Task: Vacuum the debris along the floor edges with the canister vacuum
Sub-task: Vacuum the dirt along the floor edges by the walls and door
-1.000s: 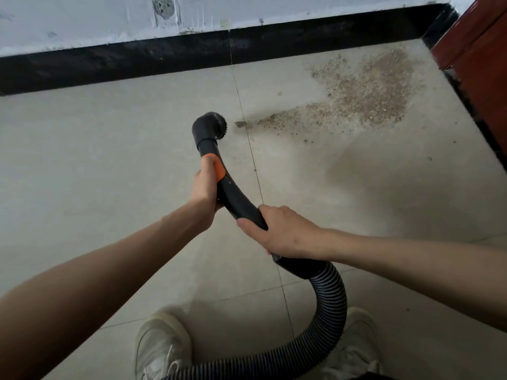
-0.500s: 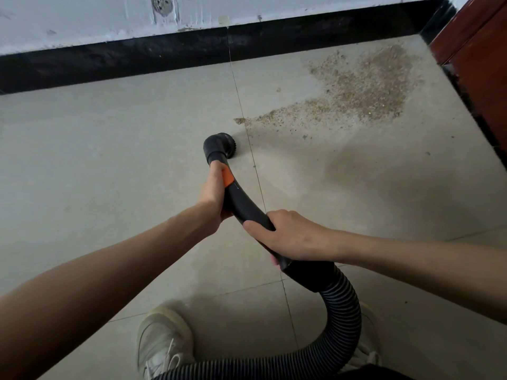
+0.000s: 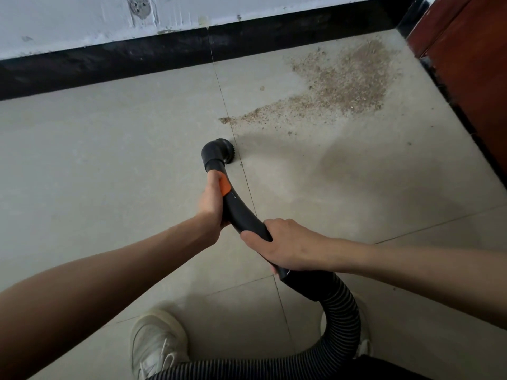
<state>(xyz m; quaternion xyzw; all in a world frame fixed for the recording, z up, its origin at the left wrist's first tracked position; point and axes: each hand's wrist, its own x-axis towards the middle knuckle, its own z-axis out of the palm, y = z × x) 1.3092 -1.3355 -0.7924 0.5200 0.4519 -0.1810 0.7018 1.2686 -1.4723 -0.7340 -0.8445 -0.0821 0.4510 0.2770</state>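
A black curved vacuum handle (image 3: 244, 215) with an orange band ends in a round brush nozzle (image 3: 220, 153) resting on the tiled floor. My left hand (image 3: 211, 202) grips the handle just below the nozzle, by the orange band. My right hand (image 3: 279, 244) grips the handle lower down, where it joins the ribbed hose (image 3: 340, 322). A brown patch of debris (image 3: 345, 83) is spread over the floor beyond the nozzle, toward the far right corner, its near tip a short way ahead of the brush.
A black skirting board (image 3: 137, 61) runs along the white wall. A reddish wooden door or cabinet (image 3: 472, 58) stands at the right. My two white shoes (image 3: 156, 344) stand on the tiles; the hose loops between them.
The nozzle has been drawn back toward me along the tile joint, away from the debris tip. Both hands moved with it.
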